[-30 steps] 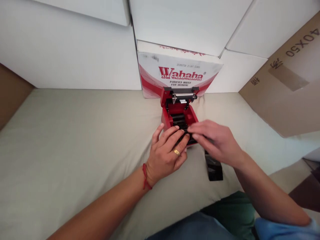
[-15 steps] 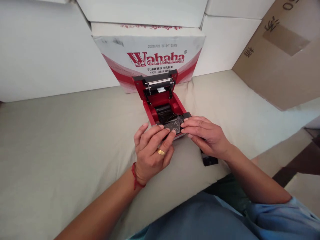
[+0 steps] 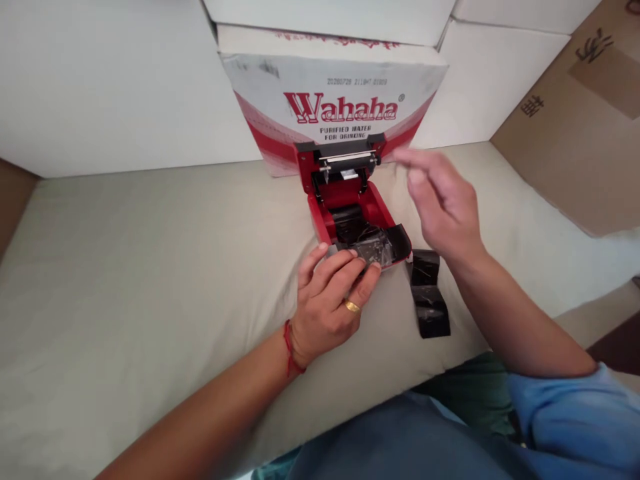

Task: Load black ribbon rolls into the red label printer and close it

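Note:
A small red printer (image 3: pixel 319 215) stands with its lid (image 3: pixel 306 163) raised, showing a dark roller and a metal bar. In its bay sits a roll of black film (image 3: pixel 346 217); a shiny wrinkled strip (image 3: pixel 375 252) of it runs forward over the front edge. My left hand (image 3: pixel 333 293) presses this strip down at the front left, fingertips on top. My right hand (image 3: pixel 445 203), blurred, is raised beside the lid's right side, index finger stretched toward it and thumb apart, holding nothing. Whether that fingertip touches the lid I cannot tell.
A loose piece of black film (image 3: pixel 431 307) lies on the cloth-covered surface (image 3: pixel 200 267), right of the printer. Behind stands a Wahaha water carton (image 3: pixel 345 80) among white boxes (image 3: pixel 115 87). A brown cardboard box (image 3: pixel 565 147) is at the right.
My right hand has let go of the strip's right side and risen toward the lid, uncovering the loose film. My left hand stays on the strip. The view has shifted left.

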### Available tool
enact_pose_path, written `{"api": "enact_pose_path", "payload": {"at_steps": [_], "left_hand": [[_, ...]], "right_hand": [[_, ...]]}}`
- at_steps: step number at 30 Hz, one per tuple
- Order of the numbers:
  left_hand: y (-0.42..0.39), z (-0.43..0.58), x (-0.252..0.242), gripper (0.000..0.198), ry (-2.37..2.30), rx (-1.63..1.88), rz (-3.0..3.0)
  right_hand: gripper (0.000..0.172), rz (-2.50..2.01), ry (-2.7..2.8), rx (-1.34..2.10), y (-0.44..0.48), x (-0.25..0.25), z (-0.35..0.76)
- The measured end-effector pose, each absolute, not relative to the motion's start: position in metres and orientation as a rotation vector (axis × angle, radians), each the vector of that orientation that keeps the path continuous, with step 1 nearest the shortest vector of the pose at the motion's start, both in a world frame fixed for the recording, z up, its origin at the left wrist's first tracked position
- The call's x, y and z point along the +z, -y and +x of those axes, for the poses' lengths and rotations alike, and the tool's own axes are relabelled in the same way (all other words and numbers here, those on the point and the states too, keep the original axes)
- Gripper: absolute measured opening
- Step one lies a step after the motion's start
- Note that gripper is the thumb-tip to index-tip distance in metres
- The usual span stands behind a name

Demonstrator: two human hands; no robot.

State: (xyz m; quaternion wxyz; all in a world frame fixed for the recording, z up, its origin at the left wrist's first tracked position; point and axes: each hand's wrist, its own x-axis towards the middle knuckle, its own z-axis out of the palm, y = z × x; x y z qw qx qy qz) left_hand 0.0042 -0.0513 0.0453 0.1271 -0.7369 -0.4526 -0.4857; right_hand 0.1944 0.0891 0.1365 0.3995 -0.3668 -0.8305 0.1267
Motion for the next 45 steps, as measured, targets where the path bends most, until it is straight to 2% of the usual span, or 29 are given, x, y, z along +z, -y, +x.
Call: {"api": "enact_pose_path", "payload": {"at_steps": [4, 8, 11, 17, 21, 25, 30, 34, 37, 40, 45], "left_hand": [[0.052, 0.004, 0.043, 0.057, 1.328, -1.363, -2.168], [0.051, 0.001, 0.042, 0.052, 1.320, -1.314, -2.167], [0.049, 0.000, 0.043, 0.045, 1.295, -1.286, -2.153], [0.048, 0.000, 0.047, 0.036, 1.255, -1.284, -2.111], [0.048, -0.001, 0.045, 0.042, 1.285, -1.309, -2.117], [0.048, -0.001, 0.041, 0.055, 1.294, -1.368, -2.171], [0.049, -0.002, 0.046, 0.058, 1.307, -1.457, -2.209], [0.047, -0.009, 0.048, 0.053, 1.399, -1.746, -2.156], [0.040, -0.019, 0.038, 0.052, 1.719, -2.073, -2.013], [0.027, -0.028, 0.020, 0.067, 1.946, -2.412, -2.040], [0.010, -0.038, 0.003, 0.087, 1.785, -2.781, -2.240]], "right_hand": [[0.062, -0.908, 2.178, 0.229, -0.152, 0.135, 0.158], [0.071, -0.854, 2.352, 0.245, -0.158, 0.145, 0.146], [0.065, -0.830, 2.396, 0.263, -0.128, 0.154, 0.158], [0.040, -0.794, 2.461, 0.284, -0.076, 0.145, 0.196], [0.039, -0.794, 2.557, 0.239, -0.060, 0.133, 0.203], [0.040, -0.842, 2.549, 0.048, -0.050, 0.125, 0.197], [0.036, -0.837, 2.412, -0.035, -0.045, 0.115, 0.194], [0.036, -0.830, 2.344, 0.019, -0.046, 0.110, 0.193], [0.033, -0.834, 2.311, 0.089, -0.042, 0.106, 0.194], [0.031, -0.764, 2.296, 0.138, -0.030, 0.102, 0.203], [0.038, -0.738, 2.215, 0.068, -0.006, 0.092, 0.223]]}}
